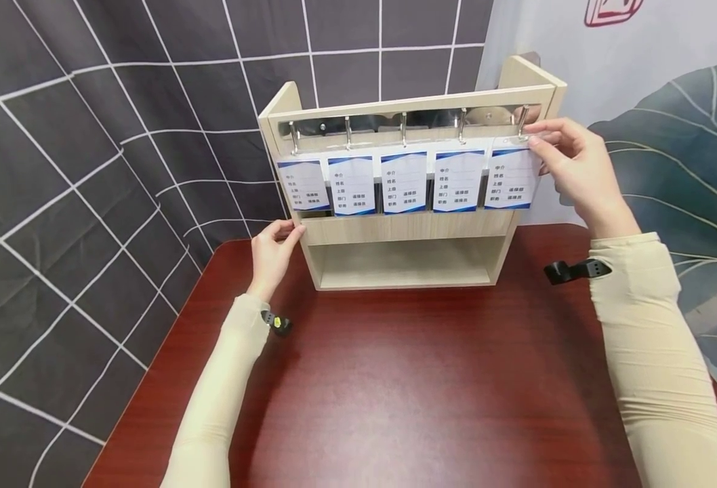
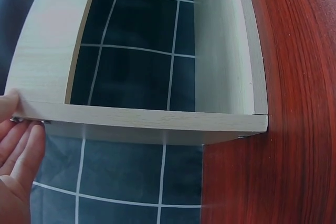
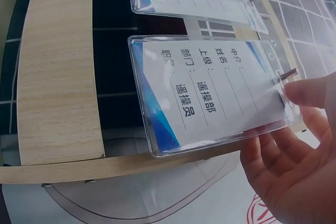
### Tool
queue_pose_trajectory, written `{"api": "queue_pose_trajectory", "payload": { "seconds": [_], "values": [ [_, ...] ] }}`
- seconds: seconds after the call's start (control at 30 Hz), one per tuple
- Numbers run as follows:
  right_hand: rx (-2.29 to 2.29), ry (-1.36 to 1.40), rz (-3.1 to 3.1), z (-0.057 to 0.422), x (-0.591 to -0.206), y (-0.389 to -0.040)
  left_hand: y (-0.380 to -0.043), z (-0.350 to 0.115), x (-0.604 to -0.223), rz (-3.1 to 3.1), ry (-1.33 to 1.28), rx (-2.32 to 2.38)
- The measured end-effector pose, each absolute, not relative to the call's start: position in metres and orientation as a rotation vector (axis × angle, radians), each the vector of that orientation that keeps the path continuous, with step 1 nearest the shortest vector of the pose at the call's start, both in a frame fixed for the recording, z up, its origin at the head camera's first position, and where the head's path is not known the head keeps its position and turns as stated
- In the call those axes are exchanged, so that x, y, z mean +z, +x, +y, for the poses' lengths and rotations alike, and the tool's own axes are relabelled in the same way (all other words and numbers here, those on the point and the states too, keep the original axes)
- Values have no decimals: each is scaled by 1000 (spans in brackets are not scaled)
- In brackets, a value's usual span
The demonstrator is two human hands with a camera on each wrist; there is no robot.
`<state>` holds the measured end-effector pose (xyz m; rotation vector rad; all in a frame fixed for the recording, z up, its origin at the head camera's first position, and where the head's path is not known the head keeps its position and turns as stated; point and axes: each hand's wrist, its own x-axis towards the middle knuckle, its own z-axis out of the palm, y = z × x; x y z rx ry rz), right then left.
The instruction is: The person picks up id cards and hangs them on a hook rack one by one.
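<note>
A pale wooden rack (image 1: 407,229) stands on the table, with a row of metal hooks along its top. Several ID badges (image 1: 404,181) in clear plastic sleeves hang from them, white with blue corners. At the far right, my right hand (image 1: 578,169) pinches the upper right corner of the last badge (image 3: 205,95). In the right wrist view its thumb is in front, beside the hook (image 3: 288,74), with the other fingers behind the sleeve. My left hand (image 1: 271,254) grips the rack's left side panel (image 2: 157,120), thumb on the front and fingers along the outer face.
A dark red table (image 1: 383,379) carries the rack. Behind and to the left hangs a dark grey curtain (image 1: 169,156) with white grid lines. A pale wall covering (image 1: 688,74) with leaf shapes is on the right. Each wrist wears a black strap (image 1: 572,271).
</note>
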<state>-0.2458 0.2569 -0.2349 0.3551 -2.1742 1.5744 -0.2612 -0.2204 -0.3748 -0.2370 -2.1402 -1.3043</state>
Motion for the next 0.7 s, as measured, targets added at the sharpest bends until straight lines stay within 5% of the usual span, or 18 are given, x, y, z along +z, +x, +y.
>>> {"api": "queue_pose_trajectory", "payload": {
  "seconds": [0.7],
  "values": [
    [1563,279,-2213,262,-242,-247,-261,-220,-374,-2173,-233,-1275]
  ]
}}
